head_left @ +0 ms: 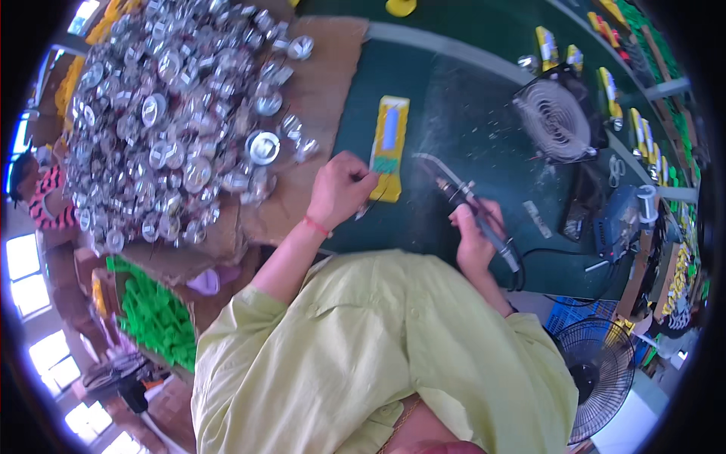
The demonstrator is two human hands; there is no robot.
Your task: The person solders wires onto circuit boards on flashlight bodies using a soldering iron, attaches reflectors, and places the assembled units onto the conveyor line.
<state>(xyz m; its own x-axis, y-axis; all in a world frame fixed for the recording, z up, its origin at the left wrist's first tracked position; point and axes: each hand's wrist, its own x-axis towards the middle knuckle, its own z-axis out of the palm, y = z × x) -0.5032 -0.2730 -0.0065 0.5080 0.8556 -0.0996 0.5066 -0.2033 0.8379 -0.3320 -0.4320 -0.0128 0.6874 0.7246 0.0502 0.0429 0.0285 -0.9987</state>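
Note:
My left hand rests on the green table, fingers pinched on the near end of a long yellow part that has a pale strip down its middle and a small green board at its near end. My right hand grips a soldering iron by its dark handle; the thin metal tip points up and left toward the yellow part without touching it. The iron's black cable runs back past my right wrist. My body in a light green shirt fills the lower middle of the view.
A big heap of shiny round metal reflectors lies on brown cardboard at left. A small grey fan stands at the right, with a soldering station and solder spool beside it. More yellow parts line the far right. A floor fan is lower right.

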